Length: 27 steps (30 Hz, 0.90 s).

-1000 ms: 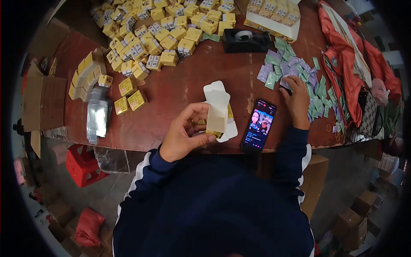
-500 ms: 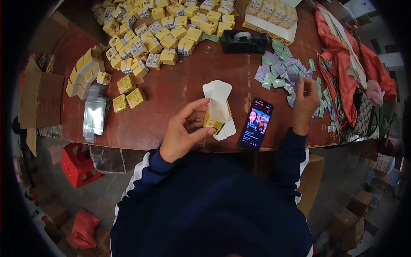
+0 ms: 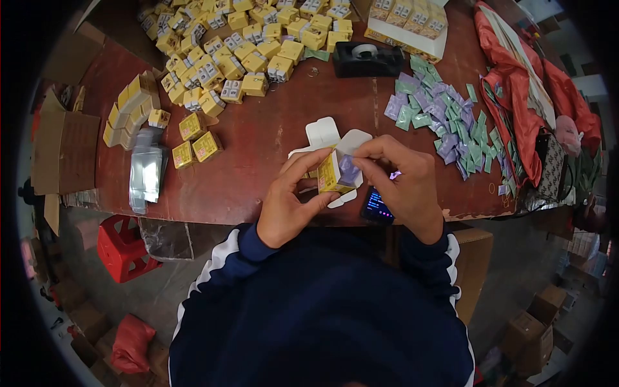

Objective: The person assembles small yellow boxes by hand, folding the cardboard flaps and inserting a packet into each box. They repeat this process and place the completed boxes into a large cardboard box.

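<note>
My left hand (image 3: pixel 290 197) is closed around a small yellow box (image 3: pixel 329 175), whose white flaps (image 3: pixel 323 133) are spread open at the top. With fingers pinched, my right hand (image 3: pixel 406 184) holds a purple sachet (image 3: pixel 349 169) at the open mouth of that box. A phone (image 3: pixel 376 205) lies under my right hand, which hides most of it. Green and purple sachets (image 3: pixel 451 122) are heaped to the right. Three closed yellow boxes (image 3: pixel 206 147) sit on the left of the table.
Many yellow and white boxes (image 3: pixel 255 61) are piled at the back. A black tape dispenser (image 3: pixel 367 60) stands beside a display carton (image 3: pixel 406 40). Clear plastic sleeves (image 3: pixel 145 171) and yellow trays (image 3: pixel 131 109) lie left; red bags (image 3: pixel 516 84) lie right.
My right hand has moved left from the sachet heap to the box, bringing a purple sachet. The box has turned in my left hand, and the phone is now mostly covered.
</note>
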{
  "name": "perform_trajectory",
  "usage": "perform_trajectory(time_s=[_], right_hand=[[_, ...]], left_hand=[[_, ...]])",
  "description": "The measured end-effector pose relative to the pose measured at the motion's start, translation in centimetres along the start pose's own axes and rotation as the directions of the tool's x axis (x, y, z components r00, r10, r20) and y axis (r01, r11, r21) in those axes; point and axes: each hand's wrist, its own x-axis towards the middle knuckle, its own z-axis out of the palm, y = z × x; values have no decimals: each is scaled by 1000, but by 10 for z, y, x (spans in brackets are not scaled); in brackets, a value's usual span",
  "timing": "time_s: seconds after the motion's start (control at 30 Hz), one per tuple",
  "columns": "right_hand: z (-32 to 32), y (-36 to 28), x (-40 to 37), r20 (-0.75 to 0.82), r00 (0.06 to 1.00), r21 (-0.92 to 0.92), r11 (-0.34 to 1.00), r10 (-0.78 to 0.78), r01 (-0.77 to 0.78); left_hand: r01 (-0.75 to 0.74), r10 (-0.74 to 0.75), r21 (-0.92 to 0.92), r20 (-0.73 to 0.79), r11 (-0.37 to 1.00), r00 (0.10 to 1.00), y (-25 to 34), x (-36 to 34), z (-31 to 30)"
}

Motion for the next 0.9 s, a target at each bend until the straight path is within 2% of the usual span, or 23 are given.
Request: perform_trajectory(time_s=[0.07,0.13,0.17,0.23,0.27,0.33,0.37,0.4,0.47,0.53,0.57,0.6,0.67,0.7,0.77,0.9], right_hand=[[2,1,1,17,1000,-25,1000,-10,11],[4,4,1,99,965,-191,947,-243,258],[1,1,3,100,964,-191,946,-246,261],[-10,-6,4,-50,963,-175,952,-265,252],[-15,-3,1,-53,961,-181,949,-271,258],[-25,9,-5,-156,938,-12,951,-308,310],[-28,13,-6,-57,931,-40,932,-361,359],[-20,16,-12,-27,928,-41,928,-372,371],[-12,13,-10,-4,907,-49,906,-421,420],[-7,6,-18,56,956,-106,950,-289,294],[-7,9,-16,37,922,-203,901,-385,384],[-8,3,-17,48,924,-192,905,-379,380],[-12,-15,-15,231,947,-306,907,-223,288],[-11,-14,-16,223,951,-313,908,-215,279],[-6,-9,-17,354,930,-353,908,-95,227],[6,-4,-16,352,919,-252,927,-178,276]], left_hand=[[-11,11,8,-13,1000,1000,1,-1,1],[-33,32,-24,-20,999,999,2,-1,3],[-35,34,-22,-23,999,999,2,-2,3],[-9,5,-133,-26,991,1000,2,-4,4],[-18,14,-134,-25,991,1000,2,-5,5],[-76,68,-243,-41,967,997,1,-5,4],[-86,83,-175,-24,981,996,1,-6,1],[-117,116,-98,-14,988,993,0,-6,-3],[-203,201,-104,-23,974,979,5,6,-4],[-188,187,43,29,981,982,13,2,-1],[-215,214,101,29,971,976,15,4,-1],[-201,200,101,20,974,980,18,1,-1],[-363,355,351,89,863,930,26,3,-2],[-367,355,345,100,864,929,26,1,-1],[-377,368,386,100,842,924,23,-2,-1],[-374,368,382,92,845,925,20,-5,-3]])
